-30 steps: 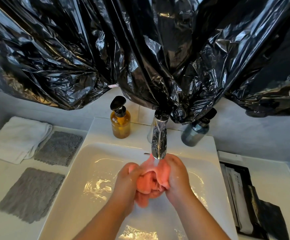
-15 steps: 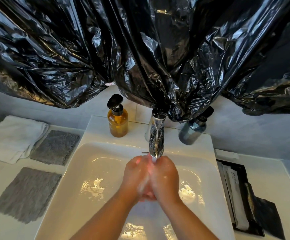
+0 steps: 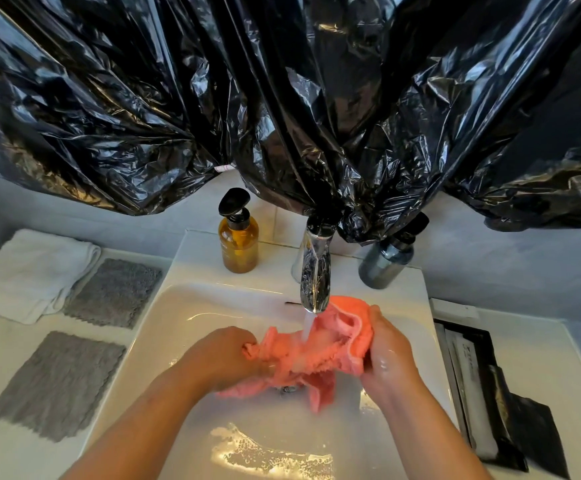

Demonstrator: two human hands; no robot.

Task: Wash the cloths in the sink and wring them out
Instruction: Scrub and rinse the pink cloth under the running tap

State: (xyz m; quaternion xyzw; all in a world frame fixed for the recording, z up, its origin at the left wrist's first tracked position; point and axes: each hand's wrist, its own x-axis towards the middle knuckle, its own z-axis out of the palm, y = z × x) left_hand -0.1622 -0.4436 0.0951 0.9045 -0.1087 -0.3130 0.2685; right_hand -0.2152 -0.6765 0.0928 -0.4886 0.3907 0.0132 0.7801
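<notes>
Presently the coral cloth (image 3: 317, 355) is held stretched between the two sets of fingers over the sink (image 3: 185, 323): one end is bunched in the curled left hand (image 3: 226, 358), the other pinched by the right hand (image 3: 386, 348), and the stream from the tap (image 3: 315, 271) is taken on the span between them. Should either grip be slackened on the soaked fabric, it could be dropped onto the drain (image 3: 287, 389) below the fingers (a tail hangs there), or water splashed beyond the rim.

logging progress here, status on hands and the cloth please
Left hand and right hand both grip the pink cloth. Cloth spread between them under the running tap, over the sink. Nothing blocking.
</notes>
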